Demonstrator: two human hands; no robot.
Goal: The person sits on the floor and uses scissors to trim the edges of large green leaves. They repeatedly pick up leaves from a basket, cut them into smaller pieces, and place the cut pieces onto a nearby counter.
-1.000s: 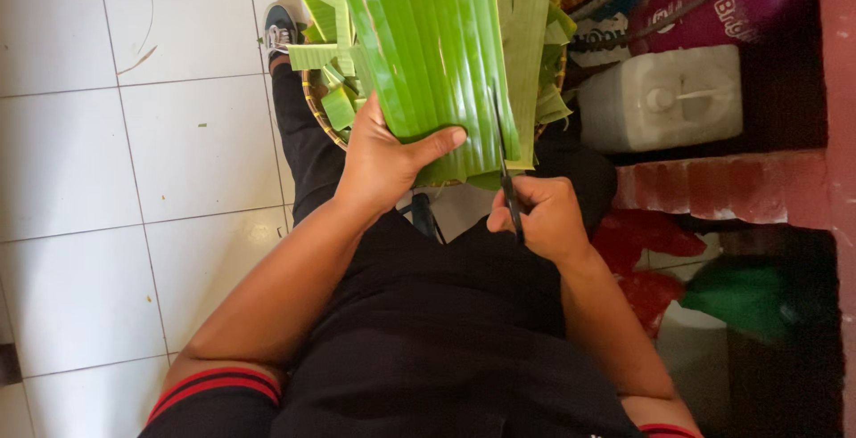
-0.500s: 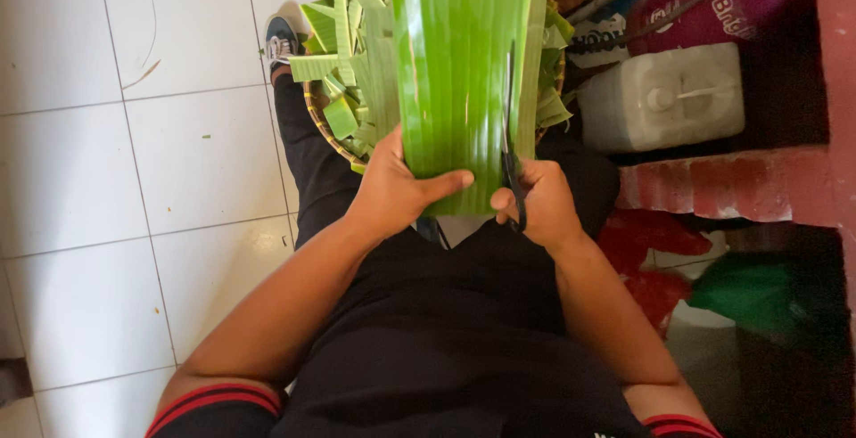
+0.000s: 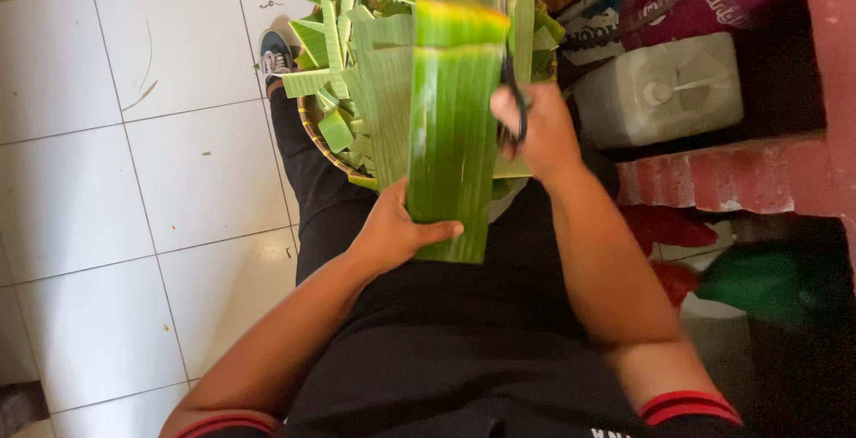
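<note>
A white tiled floor [image 3: 116,180] is seen on the left, with a pale plastic jug [image 3: 660,90] at the right. A round basket [image 3: 325,148] heaped with cut green leaf pieces [image 3: 357,37] rests on the lap. A long green leaf strip [image 3: 450,126] is held upright over the basket, its lower end pinched by the left hand [image 3: 397,229], thumb laid across the front. Black scissors [image 3: 513,99] are gripped in the closed right hand [image 3: 535,130], just beside the strip's right edge.
</note>
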